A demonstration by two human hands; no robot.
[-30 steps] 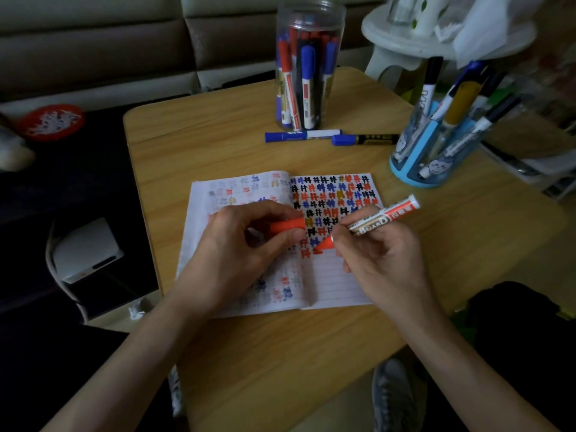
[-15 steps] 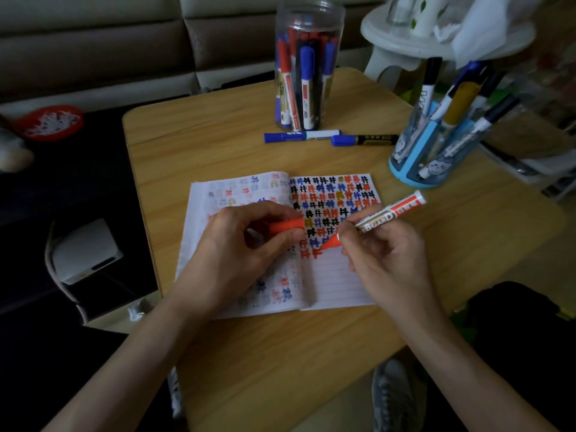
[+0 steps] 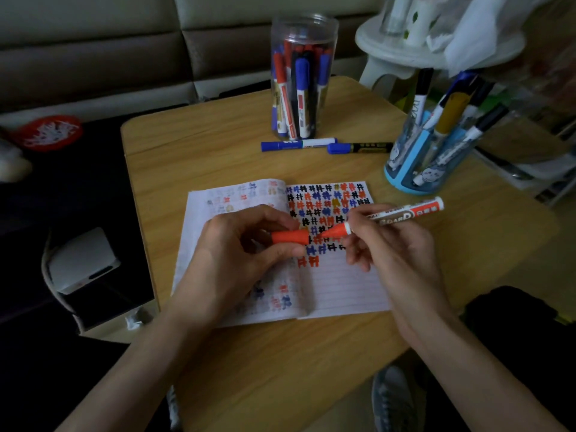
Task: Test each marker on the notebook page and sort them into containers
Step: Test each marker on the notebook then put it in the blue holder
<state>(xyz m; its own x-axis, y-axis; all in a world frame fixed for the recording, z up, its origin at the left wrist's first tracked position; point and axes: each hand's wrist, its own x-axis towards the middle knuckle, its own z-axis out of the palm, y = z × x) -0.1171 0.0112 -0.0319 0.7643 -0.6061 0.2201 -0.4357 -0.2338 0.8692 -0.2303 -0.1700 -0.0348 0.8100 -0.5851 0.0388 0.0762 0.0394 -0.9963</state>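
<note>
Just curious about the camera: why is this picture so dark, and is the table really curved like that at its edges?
Head view, light: dim, everything left of the table nearly black. Head view, shape: the table edges bow, likely wide-angle distortion. Head view, focus: the left hand holding the cap, the right hand holding the red marker and the notebook look sharp.

Dim room; beige sofa (image 3: 124, 51), white stool (image 3: 405, 54).

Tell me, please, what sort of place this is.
Most likely a home living room, used as a casual desk: a small wooden table stands in front of a padded sofa, with a white round stand beside it. A marker jar and an open notebook sit on the table.
</note>
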